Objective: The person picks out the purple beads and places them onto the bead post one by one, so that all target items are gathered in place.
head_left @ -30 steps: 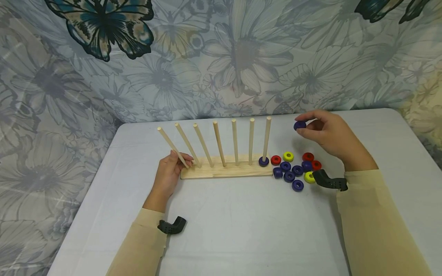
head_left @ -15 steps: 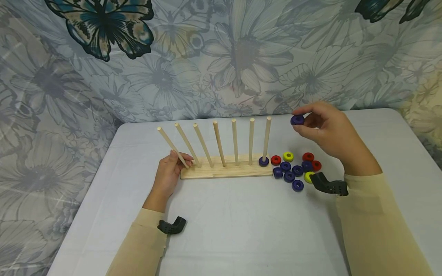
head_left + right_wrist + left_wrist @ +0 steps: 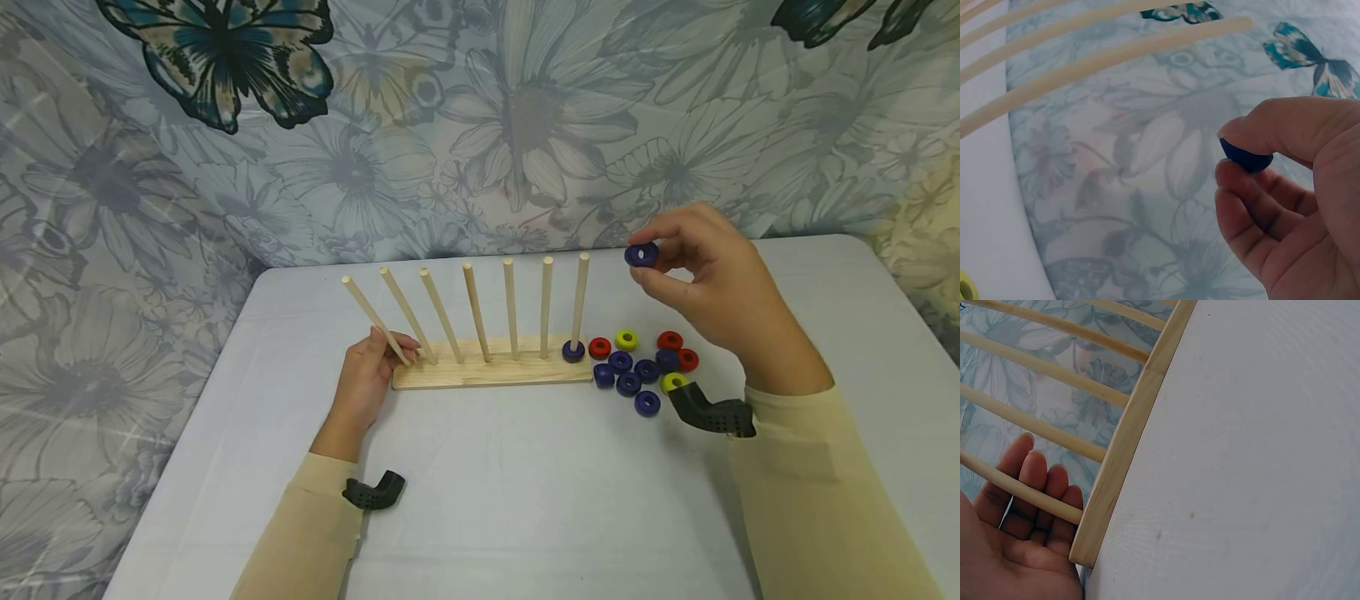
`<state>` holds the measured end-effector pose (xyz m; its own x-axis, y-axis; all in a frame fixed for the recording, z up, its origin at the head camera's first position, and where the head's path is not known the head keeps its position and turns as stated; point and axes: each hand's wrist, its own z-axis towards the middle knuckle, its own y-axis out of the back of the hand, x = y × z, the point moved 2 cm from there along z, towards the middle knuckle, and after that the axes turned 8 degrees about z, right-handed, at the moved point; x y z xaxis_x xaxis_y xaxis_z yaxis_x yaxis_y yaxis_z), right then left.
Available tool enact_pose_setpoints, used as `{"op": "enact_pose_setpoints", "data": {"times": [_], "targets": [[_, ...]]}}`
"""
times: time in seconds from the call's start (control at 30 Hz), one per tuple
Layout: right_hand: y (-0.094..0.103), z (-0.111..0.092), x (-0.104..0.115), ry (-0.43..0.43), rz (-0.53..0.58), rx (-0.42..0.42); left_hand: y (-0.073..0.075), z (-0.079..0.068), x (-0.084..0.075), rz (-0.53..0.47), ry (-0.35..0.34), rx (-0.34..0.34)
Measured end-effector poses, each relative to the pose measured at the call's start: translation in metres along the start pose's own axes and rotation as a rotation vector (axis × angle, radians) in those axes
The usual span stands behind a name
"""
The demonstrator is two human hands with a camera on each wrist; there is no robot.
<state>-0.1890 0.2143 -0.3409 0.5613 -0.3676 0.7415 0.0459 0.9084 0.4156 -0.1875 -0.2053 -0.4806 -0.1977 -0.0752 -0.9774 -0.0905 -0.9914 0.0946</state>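
Observation:
In the head view my right hand (image 3: pixel 708 271) pinches a dark blue ring (image 3: pixel 642 255) between thumb and fingertips, up in the air right of the pegs. The right wrist view shows part of this ring (image 3: pixel 1247 156) at the fingertips. A wooden peg rack (image 3: pixel 495 375) has several upright pegs in a row. One blue ring (image 3: pixel 573 352) sits at the base of its rightmost peg (image 3: pixel 580 300). My left hand (image 3: pixel 367 375) rests at the rack's left end; in the left wrist view its loosely bent fingers (image 3: pixel 1033 472) lie behind the end peg (image 3: pixel 1022 490), palm showing.
Right of the rack lie loose rings in a cluster: several blue ones (image 3: pixel 647 404), red ones (image 3: pixel 599 348) and yellow ones (image 3: pixel 626 340). All stand on a white-covered table (image 3: pixel 525 500). A flower-and-butterfly patterned cloth (image 3: pixel 525 125) hangs behind it.
My right hand has risen and shifted slightly left with the blue ring, which has turned so its hole shows. The left hand and the rack have stayed put.

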Motion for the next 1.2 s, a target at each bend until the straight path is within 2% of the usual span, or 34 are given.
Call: {"op": "enact_pose_setpoints", "data": {"times": [0.23, 0.43, 0.7, 0.8, 1.0, 1.2], "targets": [[-0.004, 0.000, 0.013, 0.045, -0.014, -0.016, 0.000, 0.000, 0.000, 0.009, 0.002, 0.001], [-0.007, 0.001, 0.027, 0.131, 0.003, -0.021, 0.000, 0.000, 0.000, -0.004, -0.003, 0.006], [-0.010, 0.001, 0.040, 0.207, 0.026, 0.020, 0.000, 0.001, 0.000, -0.029, -0.010, 0.010], [-0.012, 0.000, 0.043, 0.229, 0.050, 0.022, 0.000, 0.001, 0.000, -0.023, -0.009, 0.009], [-0.021, 0.000, 0.051, 0.280, 0.166, 0.007, -0.001, 0.000, -0.002, -0.005, -0.006, 0.007], [-0.029, 0.000, 0.052, 0.295, 0.168, 0.018, -0.001, 0.001, -0.001, -0.002, -0.003, 0.007]]}}
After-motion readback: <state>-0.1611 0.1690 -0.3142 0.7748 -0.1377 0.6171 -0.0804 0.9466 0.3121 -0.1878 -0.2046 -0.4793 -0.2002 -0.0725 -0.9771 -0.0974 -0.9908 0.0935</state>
